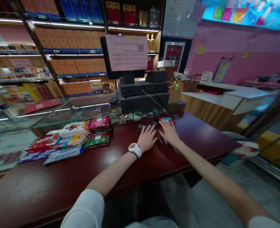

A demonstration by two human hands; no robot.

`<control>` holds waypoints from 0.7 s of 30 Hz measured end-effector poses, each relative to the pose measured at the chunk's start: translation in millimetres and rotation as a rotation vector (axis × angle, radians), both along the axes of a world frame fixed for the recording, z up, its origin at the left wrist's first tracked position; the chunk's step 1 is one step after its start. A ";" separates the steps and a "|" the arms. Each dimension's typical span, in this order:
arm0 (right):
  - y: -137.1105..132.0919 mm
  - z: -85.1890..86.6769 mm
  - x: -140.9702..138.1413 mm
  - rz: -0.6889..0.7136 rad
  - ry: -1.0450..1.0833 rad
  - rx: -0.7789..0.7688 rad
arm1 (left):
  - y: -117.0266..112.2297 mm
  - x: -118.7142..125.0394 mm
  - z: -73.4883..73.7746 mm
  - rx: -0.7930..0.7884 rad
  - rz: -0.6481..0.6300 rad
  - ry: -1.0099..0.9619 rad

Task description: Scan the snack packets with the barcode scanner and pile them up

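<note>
My left hand point(147, 139), with a white watch point(135, 150) on its wrist, is palm down over the dark red wooden table point(123, 164). Its fingers are stretched out and apart, and their tips reach a small dark object point(142, 128) whose kind I cannot make out. To the right, my right hand point(169, 133) also has its fingers extended. They lie at the near edge of a red and teal packet point(168, 120), partly covering it; neither hand is closed on anything. A thin bracelet point(201, 163) circles my right forearm.
Snack packets, among them a green one point(98, 138) and a blue-and-white one point(65, 154), are piled on the table's left. A monitor with a paper sign point(127, 52) stands behind, above a dark cash drawer point(143, 100). Glass display cases point(52, 114) border the left; a bucket point(243, 152) stands right.
</note>
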State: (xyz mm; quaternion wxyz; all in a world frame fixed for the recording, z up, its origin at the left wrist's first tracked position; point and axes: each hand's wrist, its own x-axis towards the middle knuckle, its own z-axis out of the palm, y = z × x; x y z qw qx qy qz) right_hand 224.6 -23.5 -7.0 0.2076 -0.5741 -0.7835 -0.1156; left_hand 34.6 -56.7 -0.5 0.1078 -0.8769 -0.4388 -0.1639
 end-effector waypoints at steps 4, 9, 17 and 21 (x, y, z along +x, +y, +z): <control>10.3 -6.4 34.3 -0.075 -0.021 -0.037 | 21.1 38.7 -10.2 -0.014 -0.060 0.007; 23.1 -19.1 59.9 -0.149 -0.014 -0.082 | 48.3 73.5 -26.0 -0.034 -0.035 0.000; 44.9 -39.3 76.6 -0.246 -0.021 -0.168 | 82.1 114.3 -42.6 -0.015 0.067 -0.095; 62.4 -36.7 83.3 -0.361 0.007 -0.262 | 93.5 128.8 -41.1 -0.047 0.212 -0.113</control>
